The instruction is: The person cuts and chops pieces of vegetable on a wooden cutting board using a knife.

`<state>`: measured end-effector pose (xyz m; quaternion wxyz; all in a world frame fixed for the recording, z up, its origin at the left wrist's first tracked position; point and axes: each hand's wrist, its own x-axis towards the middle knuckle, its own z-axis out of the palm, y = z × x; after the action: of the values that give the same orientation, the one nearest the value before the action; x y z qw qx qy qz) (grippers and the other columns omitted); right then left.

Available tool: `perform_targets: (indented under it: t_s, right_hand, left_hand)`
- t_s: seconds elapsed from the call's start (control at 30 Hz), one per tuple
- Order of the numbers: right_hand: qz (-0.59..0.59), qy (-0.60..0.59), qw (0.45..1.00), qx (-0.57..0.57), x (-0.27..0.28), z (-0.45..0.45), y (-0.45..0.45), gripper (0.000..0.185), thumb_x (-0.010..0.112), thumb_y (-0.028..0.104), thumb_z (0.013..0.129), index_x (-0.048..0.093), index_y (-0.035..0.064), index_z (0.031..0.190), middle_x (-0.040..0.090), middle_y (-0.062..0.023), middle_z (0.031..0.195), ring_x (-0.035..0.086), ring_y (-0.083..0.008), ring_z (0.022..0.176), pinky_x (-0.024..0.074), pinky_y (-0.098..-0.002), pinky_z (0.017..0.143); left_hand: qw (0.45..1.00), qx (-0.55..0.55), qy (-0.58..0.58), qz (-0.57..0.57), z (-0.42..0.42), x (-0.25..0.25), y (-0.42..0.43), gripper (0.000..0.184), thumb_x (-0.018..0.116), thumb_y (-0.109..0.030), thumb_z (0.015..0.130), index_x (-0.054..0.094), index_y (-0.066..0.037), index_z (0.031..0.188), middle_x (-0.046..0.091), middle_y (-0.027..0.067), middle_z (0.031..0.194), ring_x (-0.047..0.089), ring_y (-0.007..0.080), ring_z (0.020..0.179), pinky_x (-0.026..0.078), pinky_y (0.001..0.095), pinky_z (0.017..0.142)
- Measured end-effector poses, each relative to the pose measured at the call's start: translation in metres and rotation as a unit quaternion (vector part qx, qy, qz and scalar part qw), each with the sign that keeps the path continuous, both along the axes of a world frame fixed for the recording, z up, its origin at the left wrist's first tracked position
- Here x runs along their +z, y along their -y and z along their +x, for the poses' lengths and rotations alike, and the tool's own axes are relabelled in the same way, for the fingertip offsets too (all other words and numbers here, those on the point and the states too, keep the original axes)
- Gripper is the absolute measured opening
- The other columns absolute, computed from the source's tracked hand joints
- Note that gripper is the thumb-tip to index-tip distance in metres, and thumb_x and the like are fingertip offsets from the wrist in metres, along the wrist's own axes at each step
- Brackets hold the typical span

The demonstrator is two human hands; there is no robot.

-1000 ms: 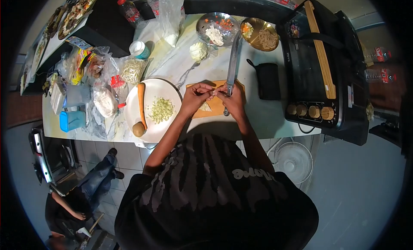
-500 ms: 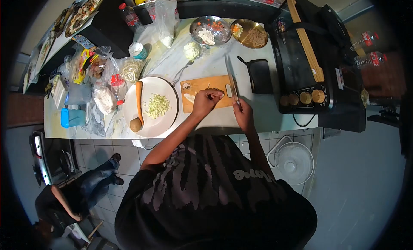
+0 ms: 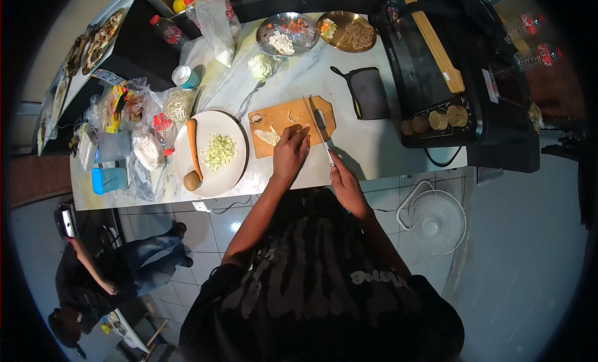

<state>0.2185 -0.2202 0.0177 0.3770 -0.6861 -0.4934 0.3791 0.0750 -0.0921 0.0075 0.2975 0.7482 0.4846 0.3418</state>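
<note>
On cutting board beside left hand: pale food piece.

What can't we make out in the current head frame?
Under the left hand: head view, fingers and palm cover that bit of the cutting board.
Knife handle: head view, mostly wrapped by the right hand.
Black oven interior: head view, behind dark glass.
Bottle label's fine print: head view, too small.
</note>
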Motion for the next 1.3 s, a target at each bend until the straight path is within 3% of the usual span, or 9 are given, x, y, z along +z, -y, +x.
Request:
perform_targets:
  t_s: [0.03, 0.1, 0.33, 0.4, 0.53, 0.73, 0.9, 1.13, 1.3]
  right_hand:
    - [0.003, -0.002, 1.0, -0.001, 0.004, -0.002, 0.001, 0.042, 0.043, 0.019, 0.106, 0.045, 0.0059, 0.145, 0.051, -0.0107, 0.079, 0.051, -0.021, 0.072, 0.047, -0.0346, 0.073]
    - [-0.029, -0.02, 0.999, 0.007, 0.012, -0.004, 0.004, 0.04, 0.044, 0.016, 0.104, 0.049, 0.0079, 0.143, 0.059, -0.0283, 0.127, 0.055, -0.0468, 0.118, 0.0465, -0.0463, 0.098]
    - [0.022, 0.027, 0.999, 0.026, 0.007, -0.002, 0.009, 0.041, 0.046, 0.012, 0.102, 0.049, 0.0094, 0.143, 0.061, -0.0274, 0.124, 0.056, -0.0478, 0.114, 0.048, -0.0476, 0.094]
    - [-0.002, 0.03, 0.999, 0.034, 0.009, 0.002, 0.008, 0.04, 0.043, 0.016, 0.105, 0.048, 0.01, 0.144, 0.06, -0.0248, 0.128, 0.057, -0.0435, 0.118, 0.0469, -0.0388, 0.096]
    - [-0.01, 0.028, 0.999, 0.029, 0.01, 0.004, 0.007, 0.039, 0.043, 0.016, 0.105, 0.05, 0.0097, 0.143, 0.061, -0.026, 0.124, 0.057, -0.0444, 0.115, 0.0475, -0.0395, 0.094]
    - [-0.022, 0.046, 0.998, 0.037, 0.014, 0.004, 0.005, 0.04, 0.045, 0.013, 0.103, 0.05, 0.0096, 0.142, 0.064, -0.0289, 0.109, 0.059, -0.0487, 0.102, 0.0499, -0.0436, 0.085]
    - [-0.015, 0.125, 0.991, 0.035, 0.007, 0.001, 0.002, 0.04, 0.048, 0.012, 0.1, 0.053, 0.0096, 0.14, 0.064, -0.0309, 0.09, 0.061, -0.0492, 0.084, 0.0477, -0.0553, 0.072]
    - [-0.043, 0.175, 0.983, 0.046, 0.006, -0.004, -0.002, 0.042, 0.049, 0.011, 0.099, 0.05, 0.0088, 0.142, 0.066, -0.0282, 0.093, 0.063, -0.0477, 0.085, 0.0492, -0.0552, 0.073]
    - [0.048, 0.191, 0.98, 0.022, -0.011, 0.0, 0.005, 0.041, 0.049, 0.009, 0.099, 0.051, 0.0072, 0.141, 0.066, -0.0281, 0.098, 0.063, -0.0465, 0.091, 0.0495, -0.0512, 0.077]
  left_hand:
    - [0.999, -0.01, -0.005, 0.035, 0.0, -0.003, 0.0, 0.022, 0.072, -0.009, 0.087, 0.073, -0.005, 0.108, 0.069, 0.0106, 0.107, 0.069, 0.0283, 0.094, 0.056, 0.0367, 0.081]
    - [0.996, -0.018, -0.016, 0.086, 0.0, -0.012, -0.001, 0.022, 0.071, -0.007, 0.087, 0.073, -0.004, 0.108, 0.069, 0.0104, 0.109, 0.069, 0.0276, 0.094, 0.056, 0.036, 0.081]
    - [0.983, -0.04, -0.066, 0.168, 0.0, -0.025, -0.001, 0.026, 0.071, -0.001, 0.082, 0.073, -0.002, 0.108, 0.071, 0.0109, 0.113, 0.069, 0.025, 0.087, 0.057, 0.0342, 0.077]
    - [0.983, -0.04, -0.063, 0.168, 0.0, -0.024, -0.001, 0.027, 0.071, -0.001, 0.081, 0.073, -0.002, 0.108, 0.071, 0.0111, 0.113, 0.068, 0.0248, 0.085, 0.057, 0.0341, 0.076]
    - [0.981, -0.042, -0.05, 0.181, -0.002, -0.021, -0.001, 0.029, 0.072, 0.0, 0.079, 0.073, -0.002, 0.108, 0.072, 0.0109, 0.112, 0.068, 0.0244, 0.084, 0.056, 0.0341, 0.075]
    - [0.985, -0.03, -0.046, 0.163, 0.001, -0.024, -0.001, 0.027, 0.071, 0.0, 0.079, 0.073, -0.001, 0.105, 0.072, 0.0113, 0.111, 0.069, 0.0267, 0.085, 0.056, 0.0353, 0.078]
    - [0.987, -0.027, -0.052, 0.152, 0.001, -0.016, 0.001, 0.023, 0.07, -0.001, 0.081, 0.073, -0.001, 0.103, 0.072, 0.0108, 0.109, 0.069, 0.0275, 0.085, 0.056, 0.0355, 0.077]
    - [0.993, -0.017, -0.028, 0.118, -0.001, -0.026, -0.004, 0.018, 0.069, -0.004, 0.084, 0.074, -0.002, 0.102, 0.073, 0.0111, 0.108, 0.07, 0.0276, 0.091, 0.056, 0.0352, 0.082]
    - [0.992, -0.005, -0.007, 0.126, 0.002, -0.028, -0.001, 0.018, 0.069, -0.006, 0.085, 0.074, -0.003, 0.103, 0.073, 0.0112, 0.107, 0.071, 0.0267, 0.093, 0.056, 0.035, 0.081]
